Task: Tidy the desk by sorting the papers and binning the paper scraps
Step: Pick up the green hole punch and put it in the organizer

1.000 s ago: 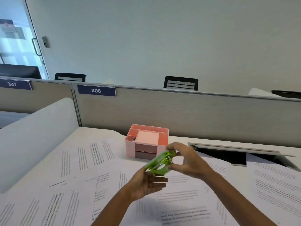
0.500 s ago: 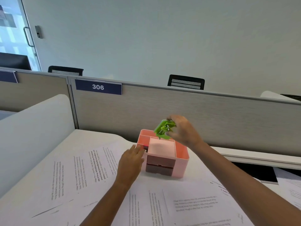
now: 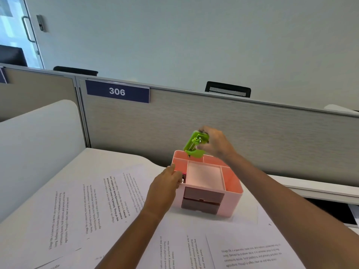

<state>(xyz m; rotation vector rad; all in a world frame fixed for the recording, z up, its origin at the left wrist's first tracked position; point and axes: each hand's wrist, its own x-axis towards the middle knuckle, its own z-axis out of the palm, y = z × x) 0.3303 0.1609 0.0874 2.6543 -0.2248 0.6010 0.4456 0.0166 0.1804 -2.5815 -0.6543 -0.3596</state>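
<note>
Covering desk (image 3: 120, 158): printed papers (image 3: 108, 206), loose and overlapping, text facing diff. ways; no pile made yet.
Backdrop: grey partition (image 3: 233, 129) along desk's far edge, w/ number plate (image 3: 117, 91) reading "306".
Pink box (image 3: 231, 199): sits on the papers near the partition. Open compartments on top, two dark drawers in front, both pushed in.
Left hand (image 3: 165, 183): on box's left wall, thumb up at the rim, fingers curled against the side. Prob. steadying it.
Right hand (image 3: 213, 144): above box's back-left compartment, fingers pinched round the top end of the green stapler (image 3: 196, 144).
Green stapler: in the air, tilted, lower end right at the back compartment's rim. Can't tell if it touches.
Step in hand: prob. dropping stapler into the box.
Done so far: v. little of the main job, as far as seen; stapler nearly stowed, not yet let go.
Left to do: gather sheets, sort into piles, bin the scraps. No scraps or bin in view.
</note>
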